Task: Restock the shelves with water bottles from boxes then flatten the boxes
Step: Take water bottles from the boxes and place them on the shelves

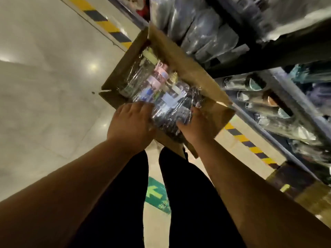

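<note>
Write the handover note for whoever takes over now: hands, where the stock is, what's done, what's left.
Left hand: fingers curled over the near end of the wrapped bottles in the box.
Right hand: grips the same wrapped bottles from the other side.
Box: open, flaps up, beside the shelves, with bottles inside.
Done: box opened; the shelves hold some wrapped bottles.
Left: lift these bottles out, shelve them, then flatten the box.

Cardboard box [179, 56] on glossy floor [44, 86]
</note>
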